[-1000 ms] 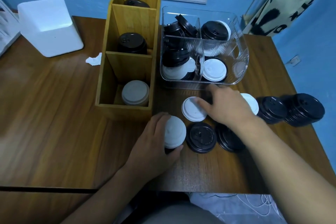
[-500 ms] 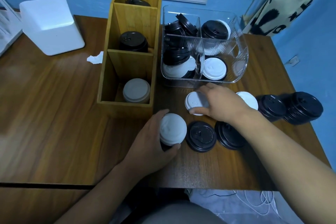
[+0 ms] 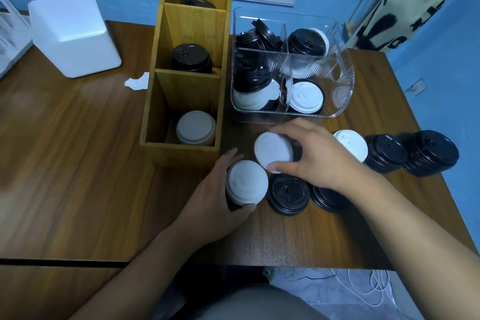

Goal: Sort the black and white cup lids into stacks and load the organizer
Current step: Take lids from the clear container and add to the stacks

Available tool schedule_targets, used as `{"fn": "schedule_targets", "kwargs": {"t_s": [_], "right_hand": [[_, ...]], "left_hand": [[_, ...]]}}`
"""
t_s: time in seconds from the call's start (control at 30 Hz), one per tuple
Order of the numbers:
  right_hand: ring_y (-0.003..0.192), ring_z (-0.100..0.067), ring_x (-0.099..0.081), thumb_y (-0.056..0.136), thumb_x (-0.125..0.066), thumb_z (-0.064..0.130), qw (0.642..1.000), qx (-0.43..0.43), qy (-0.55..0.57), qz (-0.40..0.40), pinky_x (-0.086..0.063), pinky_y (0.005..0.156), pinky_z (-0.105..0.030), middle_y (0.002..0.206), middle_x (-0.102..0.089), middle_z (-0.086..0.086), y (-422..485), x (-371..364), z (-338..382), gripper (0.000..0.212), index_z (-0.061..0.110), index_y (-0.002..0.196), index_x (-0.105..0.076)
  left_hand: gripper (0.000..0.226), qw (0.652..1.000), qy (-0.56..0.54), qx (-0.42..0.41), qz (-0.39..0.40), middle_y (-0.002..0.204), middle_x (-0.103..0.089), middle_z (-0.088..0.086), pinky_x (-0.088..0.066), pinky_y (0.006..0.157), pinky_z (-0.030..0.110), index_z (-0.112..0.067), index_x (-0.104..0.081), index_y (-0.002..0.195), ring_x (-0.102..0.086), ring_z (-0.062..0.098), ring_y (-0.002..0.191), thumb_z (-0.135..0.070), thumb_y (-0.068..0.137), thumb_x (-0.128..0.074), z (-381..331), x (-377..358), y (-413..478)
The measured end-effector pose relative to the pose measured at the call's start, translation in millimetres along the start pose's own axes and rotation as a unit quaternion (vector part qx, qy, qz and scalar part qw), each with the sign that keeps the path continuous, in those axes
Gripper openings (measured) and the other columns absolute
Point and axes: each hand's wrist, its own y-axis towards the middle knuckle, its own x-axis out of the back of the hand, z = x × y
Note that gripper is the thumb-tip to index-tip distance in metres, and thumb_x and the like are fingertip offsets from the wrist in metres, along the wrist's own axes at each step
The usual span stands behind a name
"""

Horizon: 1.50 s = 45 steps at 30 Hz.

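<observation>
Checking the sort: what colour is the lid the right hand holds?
White: the lid in the right hand, head view.

**Tabletop Layout**

The organizer (image 3: 181, 153) stands mid-tabletop (image 3: 78, 176), its three compartments running front to back, with lids in each. The divided bin (image 3: 345, 80) sits just right of it. A box (image 3: 75, 34) fills the far left corner. An outer pile (image 3: 431, 153) stands by the right edge, with an inner pile (image 3: 385, 154) just left of it. Before the organizer's front right corner, the left hand (image 3: 215, 200) grips a stack (image 3: 246, 182). The right hand (image 3: 319, 158) pinches a lid (image 3: 272, 150) just behind it.

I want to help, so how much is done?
Done: the wooden organizer holds a far black stack, a middle black stack and a near white stack. In hand: the left grip holds a white-topped stack, the right grip pinches a white lid. Left: loose black lids and the mixed clear bin.
</observation>
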Motion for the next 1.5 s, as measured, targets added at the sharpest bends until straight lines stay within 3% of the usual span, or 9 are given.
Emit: {"fn": "schedule_targets", "kwargs": {"t_s": [0.13,0.4,0.67,0.8,0.93,1.03,1.13,1.3,1.5], "right_hand": [[0.114,-0.013,-0.052,0.072,-0.082,0.058,0.998,0.055,0.003,0.019,-0.040,0.100,-0.025,0.123,-0.058,0.008,-16.5,-14.7,41.5,0.074,0.026,0.136,-0.062],[0.110,-0.012,-0.048,0.076,-0.074,0.061,0.996,0.034,-0.037,0.077,-0.045,0.091,-0.033,0.120,-0.048,0.013,-13.0,-30.6,57.2,0.067,0.037,0.136,-0.056],[0.101,-0.013,-0.052,0.075,-0.072,0.067,0.994,0.001,-0.045,0.096,-0.045,0.079,-0.031,0.108,-0.042,0.012,-6.0,-35.6,65.8,0.058,0.034,0.121,-0.062],[0.103,-0.013,-0.050,0.074,-0.066,0.075,0.991,0.011,-0.110,0.080,-0.049,0.074,-0.036,0.108,-0.041,0.012,-9.7,-33.9,69.2,0.063,0.034,0.120,-0.057],[0.103,-0.013,-0.052,0.079,-0.055,0.079,0.991,0.030,-0.106,0.071,-0.049,0.080,-0.036,0.113,-0.052,0.013,-15.1,-29.6,65.1,0.066,0.035,0.129,-0.056],[0.097,-0.009,-0.060,0.091,-0.054,0.065,0.999,0.009,-0.003,-0.044,-0.053,0.085,-0.036,0.108,-0.065,0.012,-4.1,-3.8,45.3,0.050,0.030,0.125,-0.065],[0.089,-0.015,-0.064,0.096,-0.063,0.035,0.985,-0.040,-0.021,-0.165,-0.054,0.085,-0.039,0.103,-0.067,0.002,25.1,33.5,13.5,0.028,0.019,0.118,-0.068],[0.122,-0.035,-0.056,0.090,-0.069,0.020,0.974,-0.137,-0.178,-0.007,-0.046,0.101,-0.040,0.135,-0.058,-0.015,81.1,63.1,-21.8,0.048,0.014,0.137,-0.058],[0.118,-0.034,-0.056,0.083,-0.077,0.022,0.942,-0.147,-0.273,0.127,-0.049,0.088,-0.039,0.131,-0.056,-0.012,101.6,64.8,-22.4,0.063,0.016,0.141,-0.053]], "left_hand": [[0.116,0.999,-0.027,0.018,0.012,0.147,-0.040,-0.027,-0.030,0.099,-0.002,-0.028,-0.011,0.160,-0.036,-0.019,0.132,-0.031,0.075,-0.089,1.3,0.6,1.0],[0.124,0.999,-0.028,0.037,0.029,0.157,-0.031,-0.025,-0.026,0.104,-0.002,-0.036,0.001,0.160,-0.029,-0.016,0.138,-0.034,0.074,-0.089,6.3,-1.6,3.9],[0.115,1.000,-0.003,0.017,0.015,0.159,-0.035,-0.016,-0.032,0.117,0.021,-0.031,-0.014,0.160,-0.034,-0.004,0.143,-0.037,0.073,-0.089,5.5,-4.0,4.4],[0.116,1.000,0.011,0.007,0.013,0.153,-0.030,-0.025,-0.022,0.111,0.006,-0.040,-0.007,0.155,-0.029,-0.012,0.140,-0.043,0.072,-0.088,5.8,-7.1,2.0],[0.105,1.000,0.019,-0.005,0.002,0.149,-0.033,-0.024,-0.021,0.108,0.002,-0.029,-0.019,0.157,-0.029,-0.018,0.136,-0.053,0.075,-0.081,7.2,-8.0,0.9],[0.103,0.999,0.052,-0.006,-0.003,0.153,-0.031,-0.023,-0.019,0.110,0.003,-0.022,-0.023,0.158,-0.026,-0.016,0.139,-0.054,0.078,-0.079,8.6,-9.0,0.7],[0.106,0.998,0.068,0.000,0.005,0.153,-0.027,-0.027,-0.015,0.105,-0.004,-0.032,-0.015,0.158,-0.019,-0.022,0.136,-0.053,0.078,-0.081,9.3,-9.8,0.2],[0.108,0.998,0.064,0.014,0.017,0.155,-0.025,-0.028,-0.014,0.104,-0.005,-0.035,-0.012,0.158,-0.018,-0.023,0.135,-0.056,0.077,-0.080,10.0,-10.3,1.3],[0.107,0.998,0.064,0.019,0.018,0.153,-0.023,-0.032,-0.016,0.106,-0.002,-0.035,-0.013,0.158,-0.020,-0.020,0.137,-0.057,0.077,-0.080,10.4,-9.4,0.2]]}}
